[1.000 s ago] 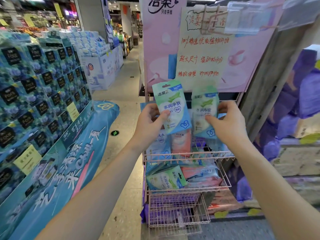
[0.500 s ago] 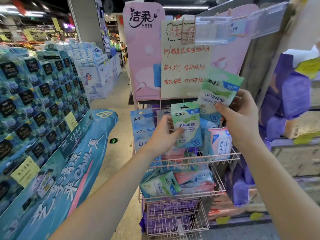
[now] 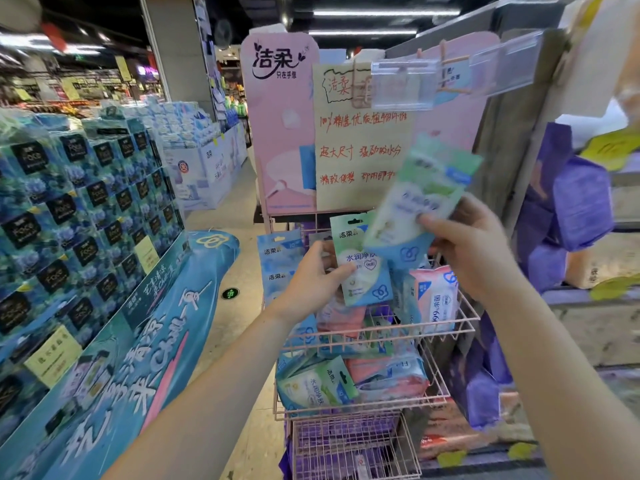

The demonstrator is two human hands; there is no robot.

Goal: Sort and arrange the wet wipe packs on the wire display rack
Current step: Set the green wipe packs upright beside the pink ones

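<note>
The left hand (image 3: 311,277) pinches a green-and-blue wet wipe pack (image 3: 360,271) by its left edge, thumb on the front. The pack's long axis is upright, hang-hole end up, and it sits just above the top tier of the pink wire rack (image 3: 467,323). The right hand (image 3: 478,247) grips a second pack (image 3: 415,202) by its lower end — blurred, tilted, top pointing up and right — overlapping the first pack's upper right corner.

Ceiling strip lights (image 3: 384,12) give bright, even light and soft shadows. The raised pack (image 3: 426,199) is motion-blurred; wide-angle bending warps the edges; far aisles (image 3: 69,84) look soft.
</note>
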